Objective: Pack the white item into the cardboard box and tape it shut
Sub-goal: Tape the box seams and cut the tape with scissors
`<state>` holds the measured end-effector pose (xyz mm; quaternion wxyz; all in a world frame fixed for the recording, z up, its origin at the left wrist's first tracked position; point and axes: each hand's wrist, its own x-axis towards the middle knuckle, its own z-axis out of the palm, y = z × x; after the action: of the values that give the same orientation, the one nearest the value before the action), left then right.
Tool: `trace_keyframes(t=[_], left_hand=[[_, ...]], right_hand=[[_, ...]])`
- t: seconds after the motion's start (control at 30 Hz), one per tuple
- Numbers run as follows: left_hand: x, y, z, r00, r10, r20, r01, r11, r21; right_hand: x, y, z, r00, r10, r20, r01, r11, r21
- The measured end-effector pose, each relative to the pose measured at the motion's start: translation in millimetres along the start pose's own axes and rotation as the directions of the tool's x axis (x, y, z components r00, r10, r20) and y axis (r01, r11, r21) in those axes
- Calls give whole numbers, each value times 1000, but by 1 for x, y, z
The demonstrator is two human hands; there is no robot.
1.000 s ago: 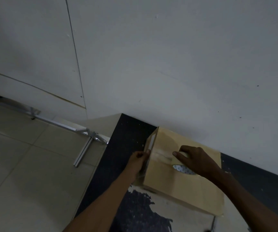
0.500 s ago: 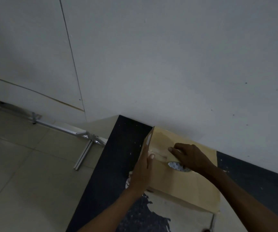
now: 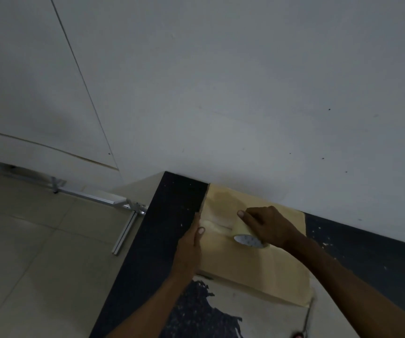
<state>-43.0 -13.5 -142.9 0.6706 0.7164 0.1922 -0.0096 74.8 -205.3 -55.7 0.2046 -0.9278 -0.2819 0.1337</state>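
The right hand [image 3: 267,225] was clamped round the tape roll [image 3: 244,236], fingers curled over its top, the roll standing on edge on the lid of the cardboard box [image 3: 252,267]. The left hand [image 3: 189,242] lay flat against the box's left side, its thumb pressed down on the top edge, right where a pale strip of tape [image 3: 218,226] began. That strip ran from the thumb across to the roll, seemingly along the centre seam. So the flaps were down, and the white item was nowhere in view, most likely already inside. The taping looked barely under way, with most of the lid left to cover, plus the cut. The box itself was plain tan cardboard, closed, its top slightly creased, though the dim light hid finer detail. It sat on the dark, paint-flecked table [image 3: 172,211] with its far side against the grey wall [image 3: 245,93]. To the left lay the tiled floor [image 3: 38,252] and a metal rail [image 3: 123,235].
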Motion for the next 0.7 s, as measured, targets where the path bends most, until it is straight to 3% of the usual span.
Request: trace_keyframes(t=[0.13,0.23,0.27,0.33,0.37,0.6,0.7], left_hand=[[-2,3,2,999,-34,-14,33,996,-82],[-4,7,3,999,-32,-40,30,997,-65],[-4,7,3,999,-29,-42,26,998,-61],[-4,7,2,999,-22,-42,20,998,-57],[-5,7,2,999,-26,-42,23,998,-59],[-5,8,1,998,-42,-35,43,999,9],[-5,7,2,998,-41,-47,42,999,13]], right_hand=[[-27,37,-19,978,-206,-24,199,964,-178],[-61,70,-40,994,-77,76,89,983,-158],[-69,77,-43,994,-78,71,88,985,-146],[-80,85,-49,997,67,-37,-70,993,-94],[-85,91,-49,991,130,-9,-131,988,-77],[-91,103,-46,995,-97,-32,95,994,-54],[-97,98,-50,1000,-4,-20,2,994,-108]])
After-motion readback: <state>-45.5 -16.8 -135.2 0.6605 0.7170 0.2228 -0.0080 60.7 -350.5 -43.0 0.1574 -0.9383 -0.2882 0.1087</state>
